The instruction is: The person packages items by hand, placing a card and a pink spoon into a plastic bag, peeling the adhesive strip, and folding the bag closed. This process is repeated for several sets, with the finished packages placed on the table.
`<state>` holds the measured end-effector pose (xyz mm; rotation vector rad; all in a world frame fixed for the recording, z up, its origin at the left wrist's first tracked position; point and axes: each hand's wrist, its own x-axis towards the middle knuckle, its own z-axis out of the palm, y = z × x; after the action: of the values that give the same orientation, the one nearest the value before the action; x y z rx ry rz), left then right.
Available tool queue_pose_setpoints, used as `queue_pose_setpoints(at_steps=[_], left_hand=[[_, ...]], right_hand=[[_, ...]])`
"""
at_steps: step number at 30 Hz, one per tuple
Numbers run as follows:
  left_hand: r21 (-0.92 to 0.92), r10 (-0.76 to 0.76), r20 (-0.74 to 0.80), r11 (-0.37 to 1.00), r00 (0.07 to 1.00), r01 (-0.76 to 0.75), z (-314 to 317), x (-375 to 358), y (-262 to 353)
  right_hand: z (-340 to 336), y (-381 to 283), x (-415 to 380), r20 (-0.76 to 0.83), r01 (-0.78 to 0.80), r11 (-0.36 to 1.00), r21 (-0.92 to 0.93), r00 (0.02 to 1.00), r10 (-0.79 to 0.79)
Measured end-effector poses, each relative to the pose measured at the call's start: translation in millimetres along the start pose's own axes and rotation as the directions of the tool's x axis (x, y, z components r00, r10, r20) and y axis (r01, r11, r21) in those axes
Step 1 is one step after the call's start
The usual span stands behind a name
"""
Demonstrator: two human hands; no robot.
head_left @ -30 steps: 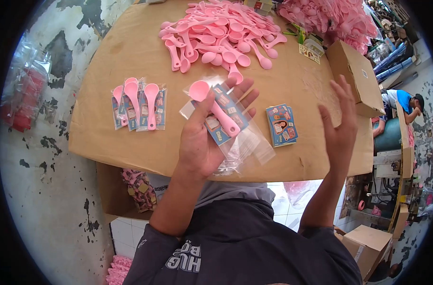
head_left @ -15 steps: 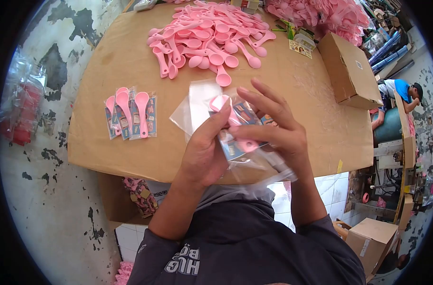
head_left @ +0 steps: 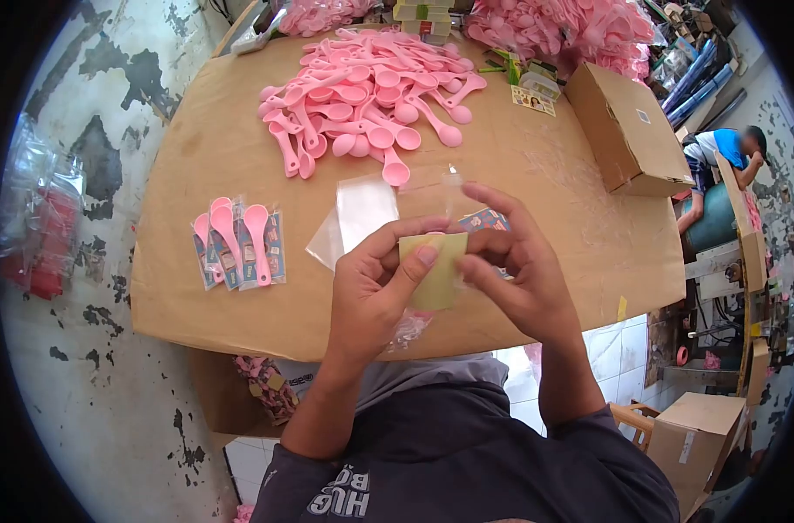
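Observation:
My left hand [head_left: 375, 283] is closed on a card [head_left: 434, 272], its plain yellowish side facing up and the thumb across it. A bit of pink shows at the card's top and bottom edges; clear film hangs below. My right hand [head_left: 523, 270] is at the card's right edge, thumb and bent fingers apart, the index finger raised. Whether it grips the film is unclear. Clear bags [head_left: 366, 209] lie flat behind my left hand. Blue printed cards [head_left: 486, 221] are partly hidden behind my right hand. Several bagged pink spoons [head_left: 257, 235] lie at the left.
A large heap of pink spoons [head_left: 362, 91] covers the table's [head_left: 188, 166] back middle. A cardboard box [head_left: 628, 131] stands at the right, near more bagged pink items [head_left: 571, 35]. A person [head_left: 724, 161] sits beyond it. An open box is below the table's left edge.
The packet in my left hand has turned from its spoon side to the plain yellowish side. My right hand has moved slightly lower, and the loose film no longer spreads to the right. The camera view has shifted.

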<state>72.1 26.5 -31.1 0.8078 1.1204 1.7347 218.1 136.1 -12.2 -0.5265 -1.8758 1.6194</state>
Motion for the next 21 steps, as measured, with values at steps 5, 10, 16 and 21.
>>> queue_pose_setpoints(at_steps=[5, 10, 16, 21], left_hand=[[0.119, 0.044, -0.067, 0.992, 0.997, -0.035, -5, -2, 2], [0.061, 0.052, -0.09, 0.997, 0.995, -0.047, 5, -2, 3], [0.17, 0.056, -0.061, 0.984, 0.997, -0.045, 7, -6, 0], [0.269, 0.031, -0.022, 0.963, 0.999, -0.024, 4, -7, -4]], right_hand=[[-46, 8, 5, -0.314, 0.386, 0.919, -0.075, 0.866, -0.389], [-62, 9, 9, -0.139, 0.523, 0.852, 0.012, 0.845, -0.517], [-24, -7, 5, -0.139, 0.166, 0.959, -0.232, 0.97, -0.201], [-2, -4, 27, -0.015, 0.425, 0.601, -0.677, 0.808, -0.589]])
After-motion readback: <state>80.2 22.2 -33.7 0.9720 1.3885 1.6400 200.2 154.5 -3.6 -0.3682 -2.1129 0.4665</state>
